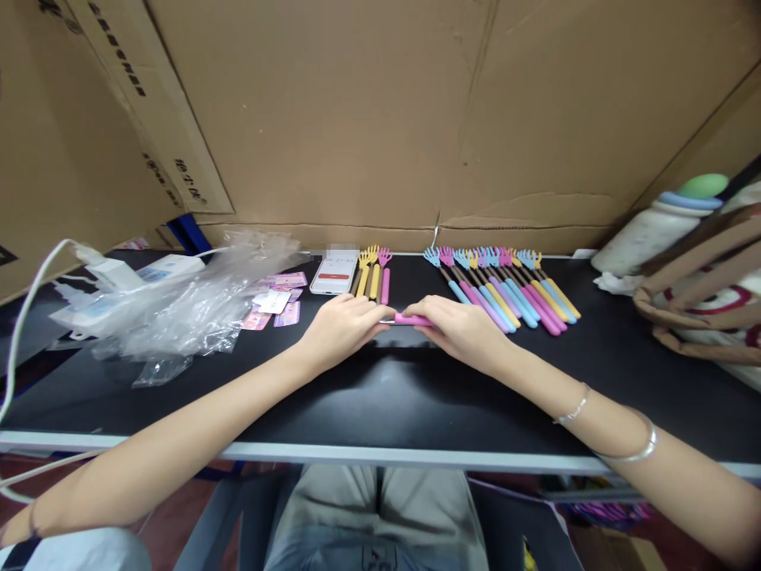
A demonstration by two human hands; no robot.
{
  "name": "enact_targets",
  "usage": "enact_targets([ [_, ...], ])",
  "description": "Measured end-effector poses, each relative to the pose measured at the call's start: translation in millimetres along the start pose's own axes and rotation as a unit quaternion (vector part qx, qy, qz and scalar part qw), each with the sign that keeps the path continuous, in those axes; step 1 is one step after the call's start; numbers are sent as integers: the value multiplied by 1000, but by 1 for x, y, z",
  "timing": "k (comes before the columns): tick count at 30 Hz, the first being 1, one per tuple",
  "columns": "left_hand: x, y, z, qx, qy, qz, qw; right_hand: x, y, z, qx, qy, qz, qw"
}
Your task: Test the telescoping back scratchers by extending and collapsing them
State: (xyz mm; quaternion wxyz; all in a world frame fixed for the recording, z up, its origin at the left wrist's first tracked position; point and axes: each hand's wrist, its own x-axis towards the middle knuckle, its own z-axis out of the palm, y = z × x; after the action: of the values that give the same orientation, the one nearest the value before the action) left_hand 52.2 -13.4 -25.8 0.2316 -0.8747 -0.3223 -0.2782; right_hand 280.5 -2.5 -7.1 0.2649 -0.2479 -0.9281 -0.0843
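Support surface: black tabletop (392,404), pale front edge. Landmark: phone (334,274), lying flat, screen up. Immediately left of phone: loose printed cards (272,302), partly overlapping. Farther left: crumpled clear plastic bags (208,305), partly over white power strip (172,267). Immediately right of phone: small row of yellow and pink scratchers (375,281). Farther right: larger row of multicoloured scratchers (524,307), side by side. Far right of phone: crumpled tissue (621,283), white bottle (639,235), brown-handled bag (671,277).

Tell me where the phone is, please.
In the head view, the phone is left of centre on the table, between the cards and the yellow back scratchers.
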Motion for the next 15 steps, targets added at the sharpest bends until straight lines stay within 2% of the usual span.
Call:
enact_targets([
  [3, 1, -3, -6, 30, 7, 6, 999, 1, 6, -9, -11, 16, 8, 1000],
  [7, 4, -15, -18, 57, 13, -19, 998, 0, 22, -30, -40, 49, 96, 993],
  [11, 5, -31, -30, 85, 22, -47, 995, -4, 46, -49, -55, 0, 181, 982],
  [15, 4, -41, -35, 110, 30, -66, 991, -8, 63, -55, -58, -36, 189, 980],
])
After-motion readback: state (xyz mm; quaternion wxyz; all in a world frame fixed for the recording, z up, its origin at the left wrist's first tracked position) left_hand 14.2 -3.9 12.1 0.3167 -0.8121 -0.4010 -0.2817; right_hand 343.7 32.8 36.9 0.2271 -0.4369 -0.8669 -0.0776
